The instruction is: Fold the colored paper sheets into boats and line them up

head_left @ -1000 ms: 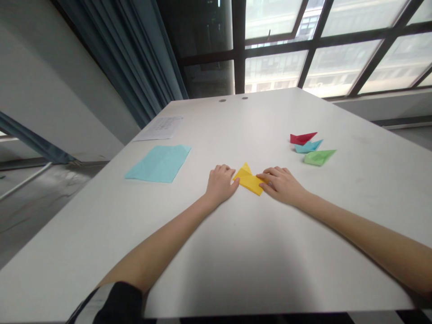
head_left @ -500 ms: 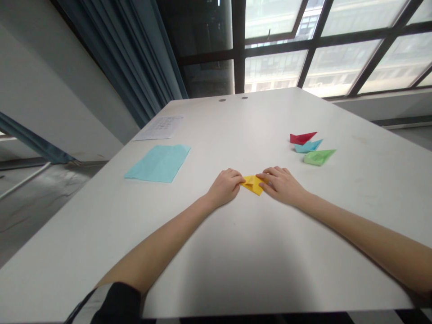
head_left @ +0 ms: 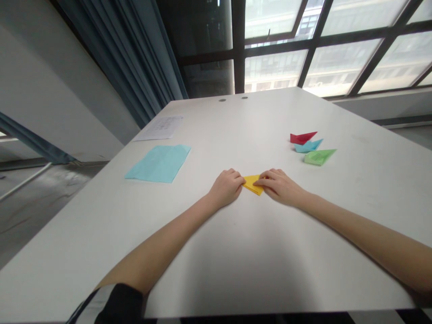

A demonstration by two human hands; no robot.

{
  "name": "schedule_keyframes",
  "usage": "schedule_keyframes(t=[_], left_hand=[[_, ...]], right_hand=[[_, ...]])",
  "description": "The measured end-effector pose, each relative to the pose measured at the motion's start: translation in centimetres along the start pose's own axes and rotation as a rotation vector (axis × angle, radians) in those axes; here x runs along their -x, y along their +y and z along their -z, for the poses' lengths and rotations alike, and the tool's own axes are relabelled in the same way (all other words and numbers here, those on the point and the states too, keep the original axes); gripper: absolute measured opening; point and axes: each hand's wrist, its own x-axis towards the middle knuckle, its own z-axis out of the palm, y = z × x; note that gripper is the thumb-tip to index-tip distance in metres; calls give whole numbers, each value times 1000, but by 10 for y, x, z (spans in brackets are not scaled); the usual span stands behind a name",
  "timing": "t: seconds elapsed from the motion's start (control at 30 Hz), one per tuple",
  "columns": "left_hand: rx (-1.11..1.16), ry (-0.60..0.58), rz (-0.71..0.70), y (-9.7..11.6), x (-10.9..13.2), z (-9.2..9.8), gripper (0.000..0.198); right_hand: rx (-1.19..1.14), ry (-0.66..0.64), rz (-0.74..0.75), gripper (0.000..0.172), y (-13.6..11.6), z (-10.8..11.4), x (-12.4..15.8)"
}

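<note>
A small folded yellow paper (head_left: pixel 252 183) lies on the white table (head_left: pixel 256 252) between my hands. My left hand (head_left: pixel 227 187) has its fingers curled and pinches the paper's left edge. My right hand (head_left: pixel 279 185) presses its fingertips on the paper's right side, fingers bent and close together. Most of the paper is covered by my fingers.
Three folded paper boats, red (head_left: pixel 303 137), blue (head_left: pixel 308 146) and green (head_left: pixel 318 156), lie in a row at the right. A flat light-blue sheet (head_left: pixel 158 163) and a printed white sheet (head_left: pixel 159 127) lie at the left. Windows and a curtain stand beyond the table's far edge.
The yellow paper's raised top flap has been folded down flat. My left hand has closed in on it and my right hand has slid a little to the left.
</note>
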Motion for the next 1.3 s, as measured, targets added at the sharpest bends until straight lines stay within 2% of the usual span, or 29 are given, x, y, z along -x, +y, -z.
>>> schedule_keyframes(t=[0.23,0.47,0.67,0.8,1.03,1.17,1.3], left_hand=[[-98,-36,44,9,-2,5,20],[24,55,216,10,-3,0,29],[335,118,365,7,-6,-1,21],[606,122,507,9,-7,2,19],[1136,148,773,14,-10,-6,21],[1360,153,795,20,-13,-1,19],[1439,129,751,24,-13,3,21]], right_hand=[[-93,1,142,23,-3,7,-2],[-74,-14,149,24,-7,10,-2],[-37,-13,175,27,-5,8,-1],[20,17,158,26,-5,8,-2],[62,86,89,22,-10,10,-4],[67,111,26,22,-12,9,-5],[41,91,-7,22,-12,8,-6]])
